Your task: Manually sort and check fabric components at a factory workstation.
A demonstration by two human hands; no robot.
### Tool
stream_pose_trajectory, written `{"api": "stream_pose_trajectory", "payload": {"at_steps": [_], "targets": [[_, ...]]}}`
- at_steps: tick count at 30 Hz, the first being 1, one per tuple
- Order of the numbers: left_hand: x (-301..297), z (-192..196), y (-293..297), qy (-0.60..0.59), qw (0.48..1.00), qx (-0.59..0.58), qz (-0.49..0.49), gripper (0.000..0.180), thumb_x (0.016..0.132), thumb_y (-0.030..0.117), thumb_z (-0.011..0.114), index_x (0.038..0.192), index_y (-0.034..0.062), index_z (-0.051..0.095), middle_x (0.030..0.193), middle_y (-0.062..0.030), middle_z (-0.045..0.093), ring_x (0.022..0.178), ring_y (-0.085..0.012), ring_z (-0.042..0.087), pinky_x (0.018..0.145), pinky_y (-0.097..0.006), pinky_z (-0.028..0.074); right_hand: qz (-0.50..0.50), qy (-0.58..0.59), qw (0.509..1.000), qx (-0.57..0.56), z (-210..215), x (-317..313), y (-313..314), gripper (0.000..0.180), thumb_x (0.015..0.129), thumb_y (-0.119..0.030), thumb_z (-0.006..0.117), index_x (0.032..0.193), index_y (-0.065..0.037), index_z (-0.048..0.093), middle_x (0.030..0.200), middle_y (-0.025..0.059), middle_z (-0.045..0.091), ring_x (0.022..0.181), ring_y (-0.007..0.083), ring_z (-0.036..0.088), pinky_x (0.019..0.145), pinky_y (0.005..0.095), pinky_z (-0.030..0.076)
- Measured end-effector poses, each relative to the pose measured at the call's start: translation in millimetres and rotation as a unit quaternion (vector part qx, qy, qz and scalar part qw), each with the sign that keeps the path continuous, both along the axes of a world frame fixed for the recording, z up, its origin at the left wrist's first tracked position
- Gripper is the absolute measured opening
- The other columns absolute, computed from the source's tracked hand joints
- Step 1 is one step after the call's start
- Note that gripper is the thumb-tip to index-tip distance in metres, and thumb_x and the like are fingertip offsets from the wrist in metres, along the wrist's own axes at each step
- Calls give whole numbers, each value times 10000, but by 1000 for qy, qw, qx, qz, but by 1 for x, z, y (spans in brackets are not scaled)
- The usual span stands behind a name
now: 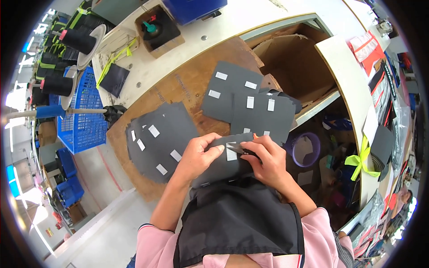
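Note:
My left hand (pixel 199 157) pinches the top edge of a dark grey sheet-like panel (pixel 216 172), thumb on its face. The panel is tilted up close to the black apron over my lap. In my right hand (pixel 270 163) is a small pair of thread snips (pixel 237 149), dark and pointed, its handle mostly hidden by the fingers. The tip lies at a white rectangular patch (pixel 231 155) on the panel. Just beyond my hands, more grey panels with white patches (pixel 263 115) overlap. A fanned stack of similar panels (pixel 167 129) lies left of my left hand.
Brown board (pixel 187 85) covers the table here. To the right, a large cardboard box (pixel 295 58) sits in an opening, with a purple bin (pixel 306 149) below. A small open box (pixel 163 40) and a blue container (pixel 194 10) stand at the back; a blue crate (pixel 85 116) is left.

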State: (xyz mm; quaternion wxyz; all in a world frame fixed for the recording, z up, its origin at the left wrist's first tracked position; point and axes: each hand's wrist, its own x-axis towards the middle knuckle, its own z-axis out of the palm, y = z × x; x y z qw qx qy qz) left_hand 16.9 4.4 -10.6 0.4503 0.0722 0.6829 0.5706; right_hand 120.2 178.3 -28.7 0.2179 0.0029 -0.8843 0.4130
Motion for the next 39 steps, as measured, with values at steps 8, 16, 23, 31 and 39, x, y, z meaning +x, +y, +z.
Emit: {"api": "stream_pose_trajectory", "payload": {"at_steps": [8, 16, 23, 31, 39], "targets": [[-25, 67, -80, 347, 897, -238, 134, 156, 823, 78, 578, 938, -24, 602, 750, -21, 598, 674, -78, 518, 612, -237, 429, -250, -179, 945, -108, -63, -9, 72, 372, 703, -63, 698, 1048, -74, 561, 761, 66, 512, 668, 197, 546, 577, 327, 444], [-79, -52, -137, 485, 677, -553, 2, 754, 733, 214, 704, 1375, 203, 310, 1433, -156, 250, 1310, -361, 264, 1027, -491, 271, -216, -353, 909, -57, -107, -36, 121, 387, 700, -157, 723, 1035, -99, 537, 936, 124, 599, 916, 301, 580, 773, 379, 443], [-57, -59, -4, 617, 754, -223, 38, 589, 742, 83, 638, 1293, 92, 432, 1367, -154, 376, 1285, -322, 332, 1037, -433, 280, -229, -304, 924, -32, -127, -27, 124, 332, 684, -126, 730, 947, -71, 534, 905, 106, 594, 862, 307, 585, 722, 383, 453], [-20, -126, 139, 571, 789, -115, -198, 482, 672, 202, 741, 1101, 70, 565, 1110, -109, 506, 1118, -265, 445, 964, -423, 312, -218, -273, 930, -112, -127, -34, 117, 254, 656, -126, 748, 790, -25, 557, 744, 115, 607, 724, 264, 594, 660, 353, 447], [-27, -71, 97, 182, 966, -19, -181, 165, 830, 135, 600, 926, 2, 616, 597, -37, 558, 531, -120, 489, 525, -263, 393, -203, -87, 947, -232, -59, -17, 68, 215, 707, -25, 692, 857, -18, 539, 751, 25, 511, 622, 102, 477, 587, 252, 421]]}}
